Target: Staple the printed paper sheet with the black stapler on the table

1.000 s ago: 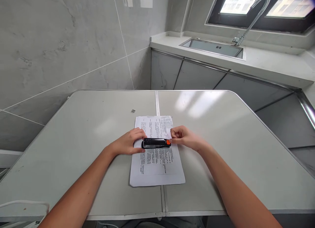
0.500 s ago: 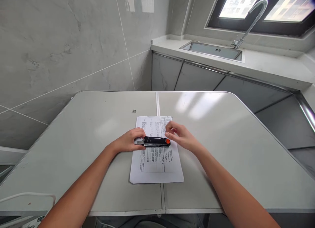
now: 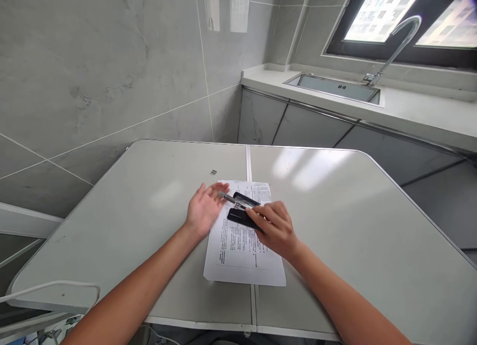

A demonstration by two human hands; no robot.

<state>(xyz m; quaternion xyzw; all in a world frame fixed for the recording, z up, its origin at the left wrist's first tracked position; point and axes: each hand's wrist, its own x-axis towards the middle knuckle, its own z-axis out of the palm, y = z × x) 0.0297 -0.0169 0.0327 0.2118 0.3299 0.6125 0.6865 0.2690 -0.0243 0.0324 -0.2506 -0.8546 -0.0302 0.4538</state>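
A black stapler (image 3: pixel 240 208) is lifted above a printed sheet of paper (image 3: pixel 242 240) that lies on the grey folding table (image 3: pixel 335 220). My right hand (image 3: pixel 274 228) is wrapped round the stapler's rear end, and its metal front points up and to the left. My left hand (image 3: pixel 204 208) is beside that metal tip, palm turned up and fingers spread, with nothing in it.
A small strip of staples (image 3: pixel 213 172) lies on the table behind the paper. A counter with a steel sink (image 3: pixel 331 84) and a curved tap (image 3: pixel 395 46) runs along the back right under a window. Tiled wall stands to the left.
My right hand has taken the stapler off the paper and tilted it, front end up. My left hand let go of it and opened, palm up. The view shifted a little.
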